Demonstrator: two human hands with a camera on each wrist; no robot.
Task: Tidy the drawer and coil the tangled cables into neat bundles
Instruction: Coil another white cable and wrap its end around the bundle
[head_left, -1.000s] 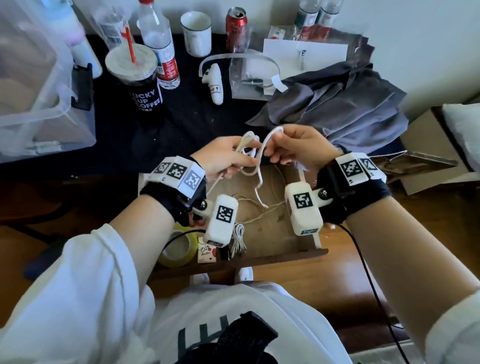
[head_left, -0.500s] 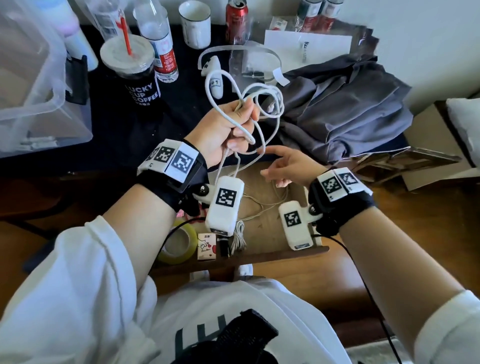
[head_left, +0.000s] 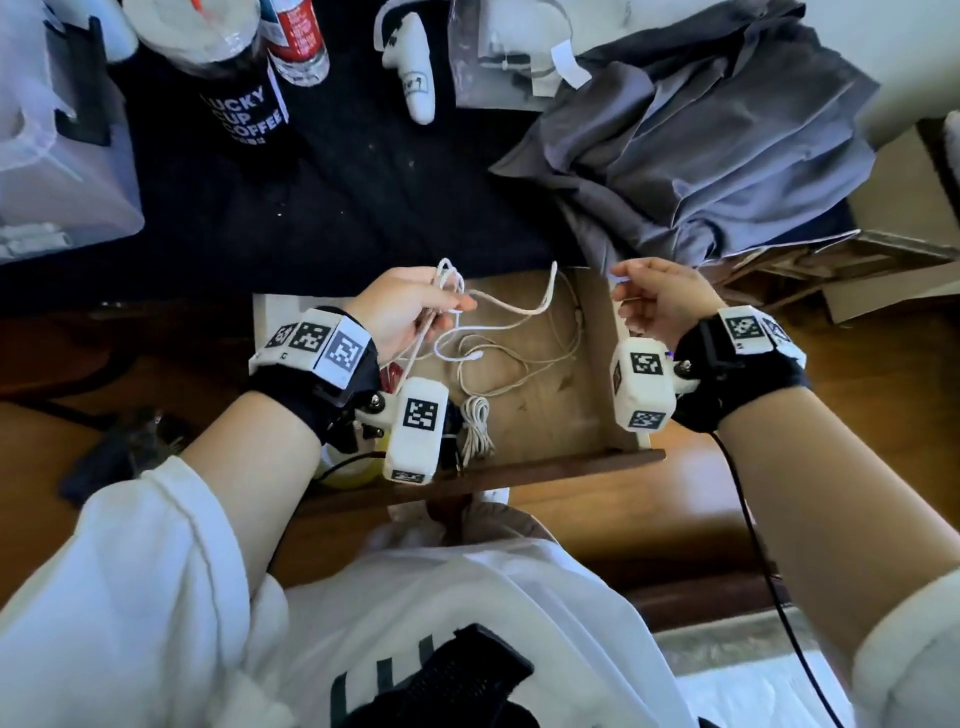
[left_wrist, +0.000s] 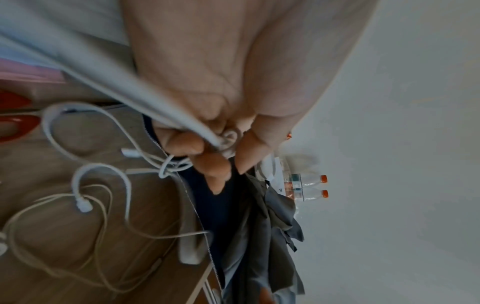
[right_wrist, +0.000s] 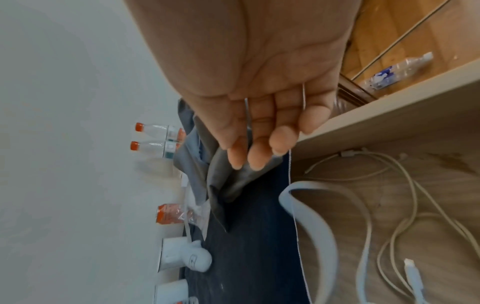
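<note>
Here we see an open wooden drawer (head_left: 545, 415) from above, with both hands raised over it. The left hand (head_left: 410, 312) has its fingers (left_wrist: 187, 144) curled round several gathered loops of a white cable (head_left: 511, 310); the wrist view shows the strands bunched between the thumb and the bent fingers. From that hand, one length of the cable arcs rightward above the drawer, and another drops to the drawer floor, ending in a small plug (left_wrist: 84, 206).

The right hand (head_left: 657, 301) hangs above the drawer's right edge, apart from the cable. In its wrist view, the fingers (right_wrist: 259, 144) lie together, loosely bent, and a thin wire (right_wrist: 294, 195) runs across them and hangs down; whether they pinch it we cannot tell.

On the drawer floor lie loose beige cables (head_left: 524, 374), tangled and overlapping, and near the front edge a small coiled bundle (head_left: 475, 423). A roll of yellow tape (head_left: 353, 470) is partly hidden beneath the left wrist.

Behind the drawer, on a dark cloth (head_left: 337, 208), stand a coffee cup (head_left: 239, 88) and a bottle (head_left: 298, 41); a grey garment (head_left: 701, 135) lies crumpled to the right.
</note>
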